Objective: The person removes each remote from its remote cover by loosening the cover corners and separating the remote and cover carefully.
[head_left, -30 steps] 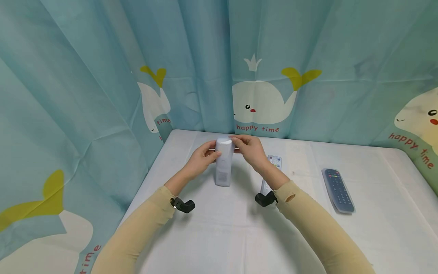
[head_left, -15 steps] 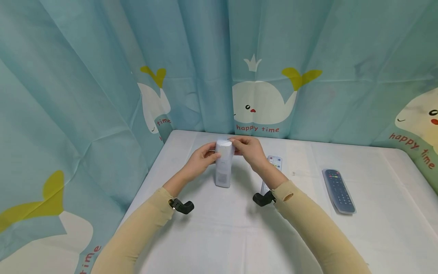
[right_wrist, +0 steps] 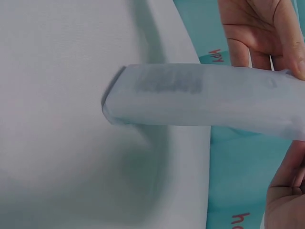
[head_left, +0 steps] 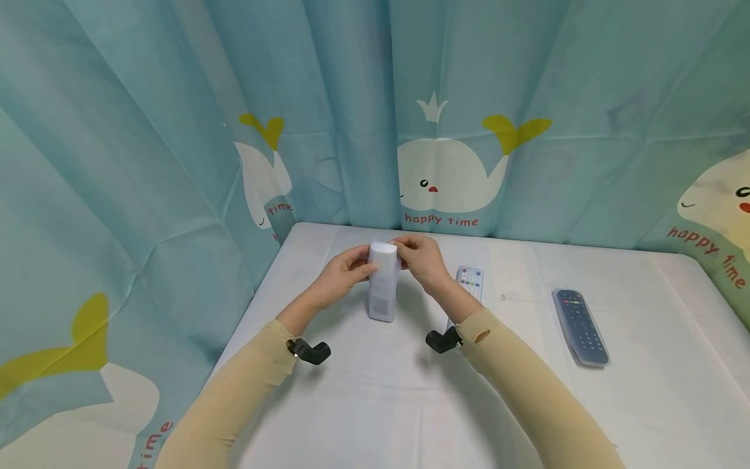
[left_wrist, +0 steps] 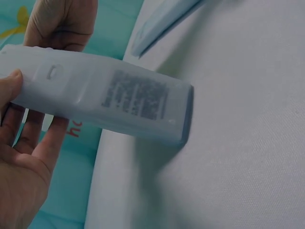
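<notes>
Slightly lower now, wrapped remote (head_left: 383, 286), right fingers (head_left: 404, 251)

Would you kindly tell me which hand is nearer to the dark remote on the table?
Right: the right hand is left of the dark remote, and the left hand is farther left.

White bench (head_left: 363, 397), rounded at the far right. Dark remote (head_left: 581, 327) lies on it toward the right; pale remote (head_left: 471, 281) nearer the middle, partly hidden.
</notes>
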`<state>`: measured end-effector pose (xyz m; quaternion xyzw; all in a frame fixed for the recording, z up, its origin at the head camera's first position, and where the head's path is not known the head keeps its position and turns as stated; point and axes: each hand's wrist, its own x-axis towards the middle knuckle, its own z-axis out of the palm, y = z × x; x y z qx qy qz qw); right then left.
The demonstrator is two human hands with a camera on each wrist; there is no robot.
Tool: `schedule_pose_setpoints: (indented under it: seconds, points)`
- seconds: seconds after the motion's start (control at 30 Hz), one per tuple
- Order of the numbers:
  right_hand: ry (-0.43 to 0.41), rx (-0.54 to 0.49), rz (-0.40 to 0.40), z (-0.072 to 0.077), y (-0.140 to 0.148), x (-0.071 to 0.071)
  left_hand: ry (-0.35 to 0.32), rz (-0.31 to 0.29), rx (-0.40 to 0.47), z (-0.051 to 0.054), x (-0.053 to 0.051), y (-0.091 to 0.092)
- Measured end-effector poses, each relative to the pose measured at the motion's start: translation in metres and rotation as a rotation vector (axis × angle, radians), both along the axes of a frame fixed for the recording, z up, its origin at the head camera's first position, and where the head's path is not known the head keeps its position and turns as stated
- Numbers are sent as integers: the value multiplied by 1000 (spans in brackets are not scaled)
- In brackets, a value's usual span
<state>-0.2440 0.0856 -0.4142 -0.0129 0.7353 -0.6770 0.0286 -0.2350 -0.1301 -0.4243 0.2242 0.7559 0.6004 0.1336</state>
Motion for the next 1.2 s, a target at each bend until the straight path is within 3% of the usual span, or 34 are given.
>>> schedule_pose_setpoints:
  seconds: [0.27, 0.47, 0.73, 0.93, 1.2]
  points:
    - [-88, 58, 7, 2, -5, -3, -18, -33, -12, 1, -2, -4]
    - [-82, 107, 33, -4, -11, -8, -17, -38, -25, 0, -4, -6]
    - [-73, 37, 81, -13, -5, -9, 5, 2, 1, -2, -3, -1]
    - [12, -29, 97, -9, 3, -7, 13, 30, -3, -3, -1, 2]
    - [108, 57, 129, 1, 12, -2, 5, 41, 2, -1, 1, 2]
